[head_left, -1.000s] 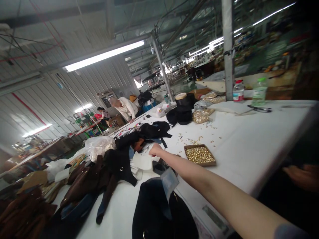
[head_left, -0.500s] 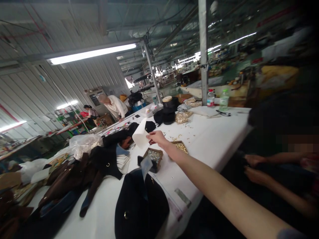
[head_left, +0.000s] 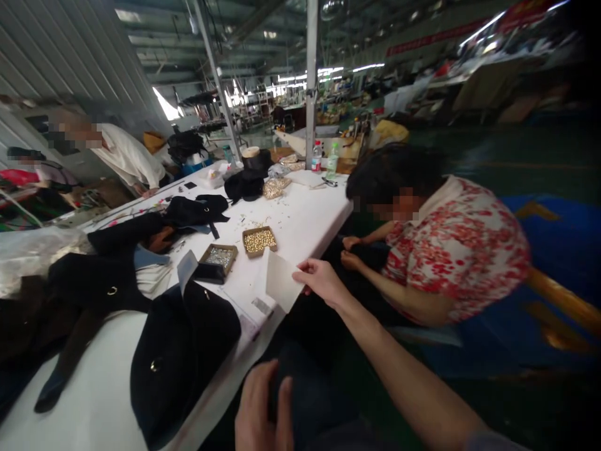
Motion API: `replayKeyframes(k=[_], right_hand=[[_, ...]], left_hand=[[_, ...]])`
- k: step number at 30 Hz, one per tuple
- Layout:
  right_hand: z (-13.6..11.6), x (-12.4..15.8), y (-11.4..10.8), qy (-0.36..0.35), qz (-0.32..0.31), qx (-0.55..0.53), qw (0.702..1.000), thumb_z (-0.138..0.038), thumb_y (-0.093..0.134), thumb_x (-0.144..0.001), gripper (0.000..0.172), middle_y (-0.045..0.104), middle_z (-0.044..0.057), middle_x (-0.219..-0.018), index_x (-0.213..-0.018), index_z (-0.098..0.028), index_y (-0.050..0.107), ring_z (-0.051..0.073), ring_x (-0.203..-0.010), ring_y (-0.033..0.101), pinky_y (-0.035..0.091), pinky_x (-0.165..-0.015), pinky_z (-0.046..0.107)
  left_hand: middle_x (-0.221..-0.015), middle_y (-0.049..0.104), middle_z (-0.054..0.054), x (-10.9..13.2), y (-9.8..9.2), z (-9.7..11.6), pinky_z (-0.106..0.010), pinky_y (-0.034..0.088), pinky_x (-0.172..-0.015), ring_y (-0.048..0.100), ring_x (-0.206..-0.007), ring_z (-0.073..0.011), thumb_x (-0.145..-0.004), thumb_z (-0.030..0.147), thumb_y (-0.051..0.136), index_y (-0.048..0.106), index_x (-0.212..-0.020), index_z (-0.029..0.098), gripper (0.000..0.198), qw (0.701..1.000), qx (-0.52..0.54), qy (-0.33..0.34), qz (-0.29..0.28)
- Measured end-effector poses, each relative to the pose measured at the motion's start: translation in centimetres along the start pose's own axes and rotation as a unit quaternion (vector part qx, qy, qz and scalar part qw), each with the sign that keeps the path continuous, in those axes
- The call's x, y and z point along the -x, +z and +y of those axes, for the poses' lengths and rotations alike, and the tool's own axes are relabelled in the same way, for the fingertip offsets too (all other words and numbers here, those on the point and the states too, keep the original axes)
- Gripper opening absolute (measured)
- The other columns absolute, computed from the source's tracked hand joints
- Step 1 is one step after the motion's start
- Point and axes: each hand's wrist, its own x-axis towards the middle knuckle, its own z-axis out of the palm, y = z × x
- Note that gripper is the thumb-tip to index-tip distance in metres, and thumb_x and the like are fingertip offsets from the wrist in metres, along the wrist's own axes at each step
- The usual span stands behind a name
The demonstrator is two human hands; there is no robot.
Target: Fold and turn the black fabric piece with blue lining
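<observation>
My right hand (head_left: 320, 281) pinches a white paper sheet (head_left: 280, 290) and holds it just off the near edge of the long white table (head_left: 300, 219). My left hand (head_left: 261, 410) lies low at the bottom of the view, fingers together, resting on dark fabric in my lap; I cannot tell whether it holds anything. A black fabric piece with a metal ring (head_left: 181, 351) lies on the table edge to the left of both hands. Two small boxes stand beyond the paper: one with gold studs (head_left: 259, 240) and one with silver studs (head_left: 218, 257).
A person in a red-and-white floral shirt (head_left: 457, 247) sits close on my right, hands on dark cloth. Dark fabric pieces (head_left: 94, 275) crowd the table's left side. Hats (head_left: 244, 181), bottles (head_left: 325, 156) and a steel post (head_left: 310, 81) stand at the far end, with other workers at the back left.
My right hand picked the white paper up from among the fabric on the table and drew it back past the table edge. The view swung right and down, showing my left hand and the seated person.
</observation>
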Motion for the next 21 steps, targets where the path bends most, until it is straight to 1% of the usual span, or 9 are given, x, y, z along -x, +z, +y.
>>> replayKeyframes(k=[3, 5, 7, 10, 13, 15, 17, 19, 21], right_hand=[[2.1, 5.4, -2.8, -0.005, -0.019, 0.061, 0.998, -0.038, 0.081, -0.088, 0.022, 0.078, 0.004, -0.084, -0.097, -0.019, 0.076, 0.018, -0.064, 0.069, 0.055, -0.050, 0.023], [2.5, 8.2, -4.1, -0.008, -0.035, 0.100, 0.994, -0.042, 0.082, -0.090, 0.025, 0.079, 0.004, -0.087, -0.101, -0.019, 0.078, 0.018, -0.064, 0.069, 0.055, -0.051, 0.024], [2.1, 10.2, -5.0, -0.028, -0.065, 0.127, 0.989, -0.042, 0.083, -0.094, 0.024, 0.081, 0.004, -0.092, -0.105, -0.020, 0.082, 0.018, -0.069, 0.072, 0.056, -0.057, 0.025], [1.1, 11.4, -6.3, -0.072, -0.115, 0.159, 0.978, -0.042, 0.086, -0.099, 0.020, 0.083, 0.005, -0.095, -0.105, -0.023, 0.087, 0.019, -0.079, 0.075, 0.057, -0.068, 0.026], [0.6, 11.0, -7.8, -0.181, -0.121, 0.195, 0.956, -0.041, 0.090, -0.102, 0.016, 0.084, 0.006, -0.094, -0.097, -0.026, 0.090, 0.022, -0.084, 0.076, 0.061, -0.077, 0.031], [0.9, 10.6, -8.6, -0.275, -0.131, 0.190, 0.933, -0.035, 0.089, -0.104, 0.010, 0.084, 0.006, -0.095, -0.098, -0.027, 0.090, 0.023, -0.088, 0.078, 0.064, -0.081, 0.034], [1.4, 10.3, -9.1, -0.335, -0.148, 0.173, 0.914, -0.026, 0.084, -0.107, 0.007, 0.085, 0.006, -0.102, -0.106, -0.027, 0.090, 0.022, -0.090, 0.080, 0.066, -0.080, 0.033], [1.9, 10.1, -9.5, -0.361, -0.142, 0.176, 0.905, -0.017, 0.079, -0.109, 0.015, 0.086, 0.007, -0.117, -0.112, -0.028, 0.090, 0.020, -0.092, 0.082, 0.067, -0.078, 0.031], [2.4, 10.0, -10.0, -0.368, -0.117, 0.185, 0.904, -0.014, 0.078, -0.108, 0.019, 0.084, 0.008, -0.132, -0.111, -0.029, 0.090, 0.020, -0.101, 0.083, 0.068, -0.085, 0.032]], left_hand=[[-0.161, 0.062, -0.022, -3.2, 0.1, 2.3, -0.057, 0.062, -0.112, 0.067, -0.141, -0.0389, -0.109, 0.058, 0.074, 0.052, -0.166, 0.021, 0.071, 0.994, 0.005, 0.024, 0.103], [-0.172, 0.049, -0.028, -4.9, 0.3, 3.7, -0.064, 0.056, -0.121, 0.059, -0.152, -0.0441, -0.100, 0.066, 0.084, 0.035, -0.177, 0.017, 0.103, 0.993, -0.014, 0.016, 0.117], [-0.174, 0.048, -0.028, -6.0, 0.6, 4.4, -0.062, 0.053, -0.125, 0.058, -0.153, -0.0432, -0.100, 0.068, 0.083, 0.033, -0.179, 0.017, 0.107, 0.995, 0.012, 0.006, 0.099], [-0.135, 0.079, -0.017, -6.6, 0.5, 4.2, -0.044, 0.061, -0.106, 0.076, -0.122, -0.0334, -0.111, 0.066, 0.067, 0.071, -0.148, 0.016, 0.062, 0.994, 0.091, -0.043, 0.054], [-0.079, 0.075, -0.007, -7.0, -0.7, 3.1, -0.031, 0.052, -0.069, 0.069, -0.075, -0.0231, -0.109, 0.077, 0.062, 0.080, -0.093, 0.015, 0.067, 0.984, 0.108, -0.135, 0.052], [-0.073, 0.072, -0.006, -7.2, -1.5, 2.4, -0.029, 0.047, -0.059, 0.064, -0.063, -0.0196, -0.102, 0.084, 0.067, 0.078, -0.087, 0.015, 0.072, 0.976, 0.125, -0.171, 0.048], [-0.081, 0.077, -0.008, -7.1, -2.1, 2.1, -0.028, 0.049, -0.052, 0.064, -0.055, -0.0185, -0.096, 0.087, 0.072, 0.081, -0.107, 0.012, 0.076, 0.961, 0.187, -0.204, 0.001], [-0.094, 0.083, -0.012, -6.6, -2.4, 2.3, -0.031, 0.053, -0.046, 0.068, -0.052, -0.0207, -0.091, 0.083, 0.081, 0.075, -0.140, 0.012, 0.086, 0.923, 0.279, -0.249, -0.092], [-0.119, 0.085, -0.019, -5.6, -2.3, 2.9, -0.036, 0.067, -0.059, 0.083, -0.077, -0.0293, -0.082, 0.066, 0.098, 0.062, -0.163, 0.017, 0.101, 0.872, 0.380, -0.271, -0.147]])
